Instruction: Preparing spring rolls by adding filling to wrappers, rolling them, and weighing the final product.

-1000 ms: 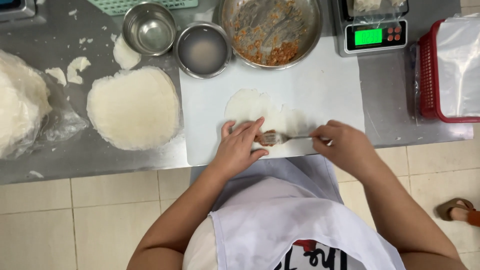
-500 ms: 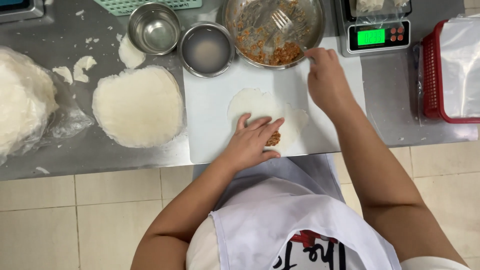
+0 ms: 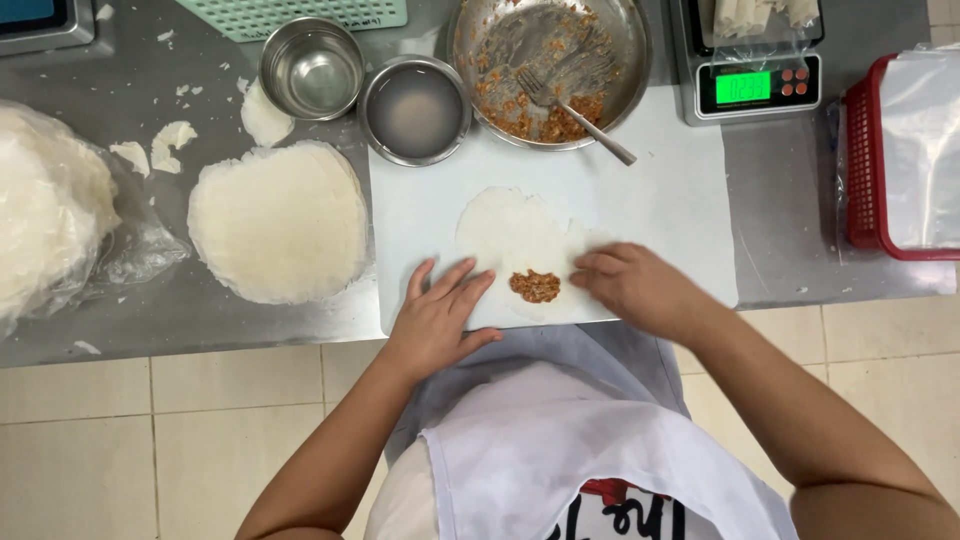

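Digital scale (image 3: 752, 62), red basket (image 3: 898, 150), two steel cups (image 3: 312, 68).

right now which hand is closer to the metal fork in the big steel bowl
Right. The right hand lies on the wrapper's right edge, below the metal fork whose handle pokes out of the big steel bowl towards it; the left hand sits lower and further left.

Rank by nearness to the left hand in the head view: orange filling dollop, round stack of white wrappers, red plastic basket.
1. Orange filling dollop, just right of the left hand.
2. Round stack of white wrappers, up-left.
3. Red plastic basket, far right.
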